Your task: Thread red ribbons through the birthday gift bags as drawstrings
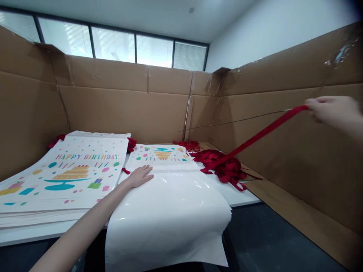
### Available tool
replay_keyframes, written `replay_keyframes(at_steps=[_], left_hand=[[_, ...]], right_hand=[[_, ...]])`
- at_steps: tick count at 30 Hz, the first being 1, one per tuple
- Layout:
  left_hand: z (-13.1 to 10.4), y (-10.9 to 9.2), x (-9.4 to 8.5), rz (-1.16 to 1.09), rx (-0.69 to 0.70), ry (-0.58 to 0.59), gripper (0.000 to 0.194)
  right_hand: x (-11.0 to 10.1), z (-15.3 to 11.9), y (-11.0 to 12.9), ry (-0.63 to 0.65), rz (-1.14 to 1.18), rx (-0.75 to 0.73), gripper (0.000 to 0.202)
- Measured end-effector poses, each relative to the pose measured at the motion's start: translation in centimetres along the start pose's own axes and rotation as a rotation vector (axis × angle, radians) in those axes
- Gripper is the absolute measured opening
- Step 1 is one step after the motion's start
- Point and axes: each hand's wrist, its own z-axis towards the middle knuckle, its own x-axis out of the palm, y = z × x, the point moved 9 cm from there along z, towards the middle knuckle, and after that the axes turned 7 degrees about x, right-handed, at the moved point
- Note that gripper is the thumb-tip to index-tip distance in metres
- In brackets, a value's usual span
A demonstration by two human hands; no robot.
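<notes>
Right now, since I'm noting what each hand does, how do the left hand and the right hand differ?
The left hand rests low on the glossy white sheet, while the right hand is raised in front of the cardboard wall. The left hand lies flat, palm down; the right hand is closed on the end of a red ribbon. The left hand looks fairly sharp, the right hand blurred. Both are bare.

On our left: stack point(85, 173) on table point(246, 197) | middle, before us: sheet point(176, 215) hanging over the table's front edge, our left hand point(140, 176) on it | right of sheet: heap point(227, 166), ribbon point(266, 130) rising thence to our right hand point(330, 107) | behind: cardboard point(113, 113), windows point(154, 51) above
</notes>
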Motion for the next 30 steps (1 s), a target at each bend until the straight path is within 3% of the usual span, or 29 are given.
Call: replay_keyframes(at_steps=[1, 3, 6, 10, 12, 13, 15, 17, 21, 24, 27, 30], left_hand=[[-0.1, -0.1, -0.4, -0.002, 0.002, -0.042, 0.067], [-0.3, -0.3, -1.9, -0.009, 0.002, -0.193, 0.061], [-1.5, 0.1, -6.0, -0.101, -0.037, -0.581, 0.046], [-5.9, 1.5, -11.5, -0.361, -0.099, -1.165, 0.034], [-7.8, 1.4, -13.2, -0.428, -0.076, -1.338, 0.031], [-8.3, 1.0, -13.8, -0.435, -0.059, -1.37, 0.03], [-8.3, -0.2, -14.4, -0.411, -0.017, -1.319, 0.029], [-7.2, -2.1, -14.3, -0.346, 0.05, -1.146, 0.028], [-4.7, -6.1, -12.3, -0.263, 0.192, -0.736, 0.027], [-3.9, -7.6, -10.6, -0.358, 0.22, -0.521, 0.028], [-3.7, -8.2, -9.8, -0.398, 0.214, -0.425, 0.027], [-3.7, -8.2, -9.8, -0.369, 0.196, -0.405, 0.027]], right_hand=[[1.2, -0.6, 0.2, 0.053, 0.068, 0.136, 0.061], [3.9, -2.8, 3.4, 0.114, 0.188, 0.122, 0.046], [8.4, -7.4, 8.8, 0.24, 0.267, -0.042, 0.028], [13.0, -12.9, 13.3, 0.386, 0.449, -0.206, 0.026], [14.6, -15.0, 14.7, 0.428, 0.523, -0.255, 0.031], [15.2, -15.9, 15.4, 0.451, 0.563, -0.273, 0.034], [16.2, -17.7, 16.8, 0.501, 0.644, -0.304, 0.037], [16.8, -19.4, 18.2, 0.553, 0.706, -0.332, 0.04], [17.2, -22.0, 20.4, 0.645, 0.769, -0.368, 0.043], [17.7, -23.0, 20.6, 0.674, 0.791, -0.352, 0.041], [18.4, -23.5, 20.2, 0.66, 0.822, -0.34, 0.039], [19.1, -23.7, 19.7, 0.657, 0.861, -0.344, 0.039]])
